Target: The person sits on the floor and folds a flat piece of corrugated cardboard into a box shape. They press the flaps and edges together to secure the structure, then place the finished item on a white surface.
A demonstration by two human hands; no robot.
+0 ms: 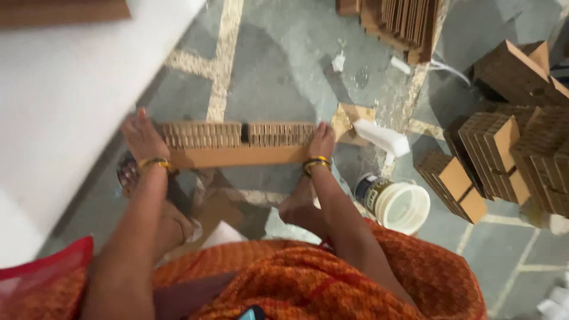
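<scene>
A thick stack of flat brown cardboard pieces (237,142) is held edge-up in the air between my two hands, above the stone floor. My left hand (141,137) presses flat against the stack's left end. My right hand (323,141) presses against its right end. Both wrists wear yellow bangles. A dark gap splits the stack's upper edge near the middle. My bare feet show on the floor below the stack.
A white table top (65,95) runs along the left. A white plastic tub (398,204) stands on the floor at my right. Bundles of folded cardboard (504,160) pile up at the right, and more cardboard (403,24) lies at the top.
</scene>
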